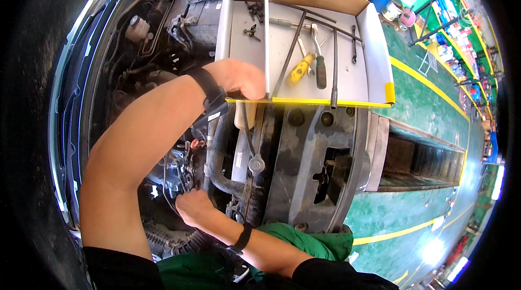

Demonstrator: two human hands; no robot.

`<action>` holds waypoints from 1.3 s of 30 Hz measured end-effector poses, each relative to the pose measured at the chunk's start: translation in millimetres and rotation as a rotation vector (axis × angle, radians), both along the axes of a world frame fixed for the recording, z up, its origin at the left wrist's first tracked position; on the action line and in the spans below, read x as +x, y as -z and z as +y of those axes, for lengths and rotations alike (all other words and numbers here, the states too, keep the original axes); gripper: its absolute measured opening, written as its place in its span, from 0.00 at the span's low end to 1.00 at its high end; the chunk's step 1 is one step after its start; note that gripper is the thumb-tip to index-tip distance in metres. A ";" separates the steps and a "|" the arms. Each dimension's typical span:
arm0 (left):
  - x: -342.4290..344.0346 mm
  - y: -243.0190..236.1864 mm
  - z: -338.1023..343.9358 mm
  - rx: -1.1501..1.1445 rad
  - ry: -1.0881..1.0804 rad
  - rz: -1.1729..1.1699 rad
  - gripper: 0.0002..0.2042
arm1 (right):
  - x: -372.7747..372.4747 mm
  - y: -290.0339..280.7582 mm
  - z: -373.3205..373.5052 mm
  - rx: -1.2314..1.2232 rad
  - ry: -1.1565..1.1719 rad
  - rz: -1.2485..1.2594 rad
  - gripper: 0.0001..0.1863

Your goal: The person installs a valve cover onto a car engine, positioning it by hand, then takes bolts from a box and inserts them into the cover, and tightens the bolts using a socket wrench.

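Observation:
My left hand [243, 77] is bent over the near edge of an open box [374, 40] lined in white, at its narrow left compartment. Its fingers are hidden, so what they touch does not show. Down in the engine bay, my right hand [194, 207] has its fingers curled closed beside a thin dark cable or hose and metal engine parts [172, 173]. Whatever lies in those fingers is out of sight. Dark bolts or clips [251, 31] lie in the left compartment. The wider one holds a ratchet [321, 67], a yellow-handled tool [299, 72], long dark rods [334, 62] and a slim wrench [354, 46].
A battery [209, 10] and a pale fluid reservoir [137, 28] sit at the far left of the bay. A curved black hose [218, 165] runs beside a round radiator cap [256, 164]. Beyond the car's front panel [290, 149], a rectangular pit [420, 162] opens in the green floor.

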State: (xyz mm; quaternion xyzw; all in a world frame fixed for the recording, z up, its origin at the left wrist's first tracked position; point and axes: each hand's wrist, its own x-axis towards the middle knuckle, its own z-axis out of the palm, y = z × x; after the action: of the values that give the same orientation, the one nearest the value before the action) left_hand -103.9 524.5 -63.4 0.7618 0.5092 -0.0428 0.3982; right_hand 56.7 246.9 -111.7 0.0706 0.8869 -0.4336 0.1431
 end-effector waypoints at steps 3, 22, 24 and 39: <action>22.5 -5.2 9.8 -0.170 0.015 0.317 0.13 | 2.8 3.7 -0.7 0.018 0.005 -0.004 0.05; 6.0 -4.7 7.4 -0.025 -0.751 -0.064 0.14 | -3.2 1.4 4.4 0.087 -0.038 -0.094 0.08; 12.2 -12.6 10.6 -0.084 -0.781 -0.102 0.15 | -0.2 -1.8 13.8 0.074 -0.040 -0.114 0.09; -2.4 -33.5 -35.9 -0.054 -1.051 -1.049 0.11 | -2.1 -2.2 23.7 0.118 -0.056 -0.114 0.16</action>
State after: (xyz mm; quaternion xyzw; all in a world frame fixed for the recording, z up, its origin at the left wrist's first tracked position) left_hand -106.2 488.7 -29.9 0.3283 0.5483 0.5101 0.5756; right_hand 54.5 270.6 -109.5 0.0784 0.9030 -0.3716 0.2009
